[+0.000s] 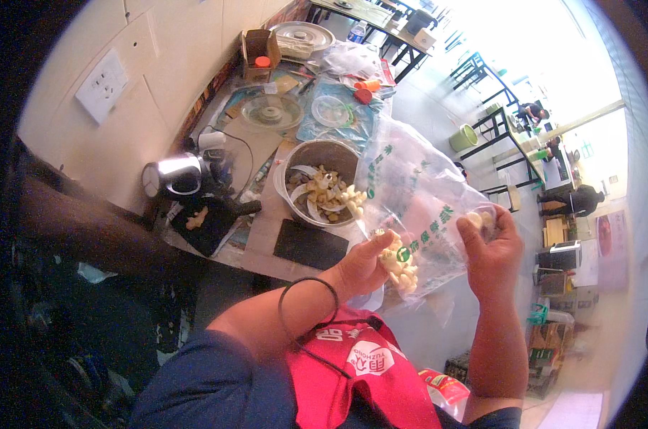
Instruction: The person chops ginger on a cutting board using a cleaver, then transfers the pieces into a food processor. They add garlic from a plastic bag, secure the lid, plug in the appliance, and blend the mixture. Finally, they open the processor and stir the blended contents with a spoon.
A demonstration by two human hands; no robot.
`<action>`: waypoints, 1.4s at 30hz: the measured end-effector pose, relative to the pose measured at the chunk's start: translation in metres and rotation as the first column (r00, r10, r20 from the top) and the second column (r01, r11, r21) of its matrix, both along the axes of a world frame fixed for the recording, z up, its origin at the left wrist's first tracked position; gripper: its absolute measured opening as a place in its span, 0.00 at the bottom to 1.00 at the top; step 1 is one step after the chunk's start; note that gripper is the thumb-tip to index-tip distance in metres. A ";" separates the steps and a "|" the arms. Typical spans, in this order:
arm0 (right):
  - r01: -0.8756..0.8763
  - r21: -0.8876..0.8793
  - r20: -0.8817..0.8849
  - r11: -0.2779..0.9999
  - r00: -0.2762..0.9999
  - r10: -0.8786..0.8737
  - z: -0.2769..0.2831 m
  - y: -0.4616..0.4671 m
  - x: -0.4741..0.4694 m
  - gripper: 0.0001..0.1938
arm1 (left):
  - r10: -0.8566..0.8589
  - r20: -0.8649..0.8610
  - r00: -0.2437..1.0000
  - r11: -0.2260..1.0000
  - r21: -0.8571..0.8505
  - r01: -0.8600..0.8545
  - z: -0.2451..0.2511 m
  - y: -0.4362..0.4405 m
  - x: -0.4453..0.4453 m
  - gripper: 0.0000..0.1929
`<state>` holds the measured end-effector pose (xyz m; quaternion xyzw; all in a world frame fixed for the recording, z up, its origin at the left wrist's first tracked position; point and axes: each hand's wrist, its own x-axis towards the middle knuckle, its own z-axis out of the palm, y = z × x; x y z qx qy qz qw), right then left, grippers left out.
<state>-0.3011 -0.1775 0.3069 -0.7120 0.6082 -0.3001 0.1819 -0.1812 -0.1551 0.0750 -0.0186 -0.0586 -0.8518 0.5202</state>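
My left hand (368,264) grips the lower side of a clear plastic bag (409,177) with green printing. Peeled garlic cloves (399,268) bunch up inside the bag by that hand. On the bag's far right side, my right hand (492,254) pinches the plastic, with a few cloves behind the film at its fingertips. The bag's mouth tilts over the rim of a food chopper bowl (281,185), where more cloves gather at the opening. Inside the bowl, curved blades (301,192) stand among pale chopped or whole pieces.
A chrome and black appliance (176,174) with a cord stands left of the bowl. A black flat pad (310,244) lies in front. Behind are a clear round lid (270,111), a small plastic lid (332,111), a wooden box (259,53) and crumpled bags (350,59).
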 end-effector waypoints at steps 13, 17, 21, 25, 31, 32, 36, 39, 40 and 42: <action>0.073 0.010 0.254 0.997 0.965 -0.073 -0.048 0.029 -0.067 0.25 | 0.004 0.015 1.000 0.973 0.230 -0.007 -0.010 -0.011 0.020 0.38; 0.139 0.091 0.391 0.986 0.906 -0.164 -0.084 0.049 -0.103 0.27 | 0.116 0.116 0.986 0.977 0.165 -0.135 -0.012 -0.014 0.016 0.38; 0.120 0.105 0.508 0.987 0.847 -0.157 -0.114 0.065 -0.122 0.28 | 0.099 0.218 0.971 0.952 0.264 -0.157 -0.009 -0.011 0.017 0.36; 0.113 0.079 0.573 0.990 0.808 -0.138 -0.144 0.072 -0.136 0.30 | 0.168 0.262 0.950 0.961 0.171 -0.218 -0.012 -0.016 0.022 0.33; 0.055 0.090 0.548 0.994 0.831 -0.096 -0.176 0.079 -0.140 0.21 | 0.301 0.514 0.803 0.944 -0.042 -0.327 -0.010 -0.030 0.025 0.39; 0.055 0.124 0.535 0.991 0.837 -0.114 -0.185 0.080 -0.144 0.21 | 0.346 0.585 0.733 0.931 -0.121 -0.343 -0.009 -0.034 0.026 0.37; -0.019 0.397 0.673 0.918 0.686 -0.277 -0.192 0.086 -0.132 0.20 | 0.529 0.770 0.355 0.846 -0.513 -0.148 0.025 -0.038 0.045 0.26; -0.127 0.400 0.719 0.907 0.657 -0.225 -0.203 0.072 -0.120 0.21 | 0.644 0.726 0.242 0.762 -0.636 -0.119 0.068 -0.031 0.061 0.24; -0.138 0.386 0.752 0.912 0.620 -0.224 -0.202 0.068 -0.114 0.21 | 0.637 0.719 0.278 0.767 -0.626 -0.138 0.083 -0.029 0.066 0.24; -0.167 0.355 0.814 0.920 0.540 -0.216 -0.198 0.058 -0.098 0.21 | 0.635 0.699 0.328 0.767 -0.620 -0.162 0.099 -0.032 0.078 0.27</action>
